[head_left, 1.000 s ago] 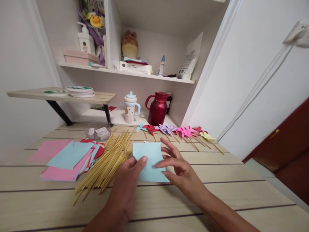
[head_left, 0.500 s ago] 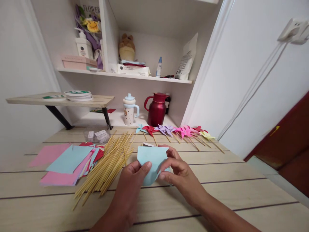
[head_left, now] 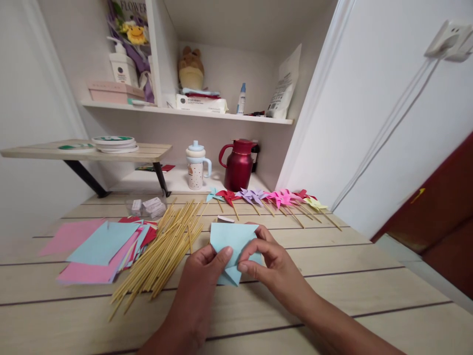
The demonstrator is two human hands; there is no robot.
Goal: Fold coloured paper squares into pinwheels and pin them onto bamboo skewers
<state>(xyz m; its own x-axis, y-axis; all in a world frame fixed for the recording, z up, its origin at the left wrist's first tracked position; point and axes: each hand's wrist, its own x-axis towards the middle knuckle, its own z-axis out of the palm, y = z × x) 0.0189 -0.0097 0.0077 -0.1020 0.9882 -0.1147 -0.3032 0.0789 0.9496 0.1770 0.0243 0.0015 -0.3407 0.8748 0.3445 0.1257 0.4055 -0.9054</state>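
A light blue paper square [head_left: 231,239] is held just above the wooden table [head_left: 332,276], partly folded with one corner turned toward me. My left hand [head_left: 201,281] pinches its left side with thumb on top. My right hand [head_left: 271,264] grips its right side, fingers curled over the fold. Left of my hands lies a loose heap of bamboo sticks [head_left: 162,251], and beyond that a stack of pink, blue and red paper sheets [head_left: 99,246].
A row of finished paper pinwheels [head_left: 269,198] on sticks lies at the back of the table. Behind them stand a red jug [head_left: 238,165] and a lidded cup [head_left: 195,166]. A small clear box [head_left: 148,205] sits near the sticks. Wall close on the right.
The blue sheet lay flat under my hands a second ago. Both hands have since lifted it and folded its near corner over.
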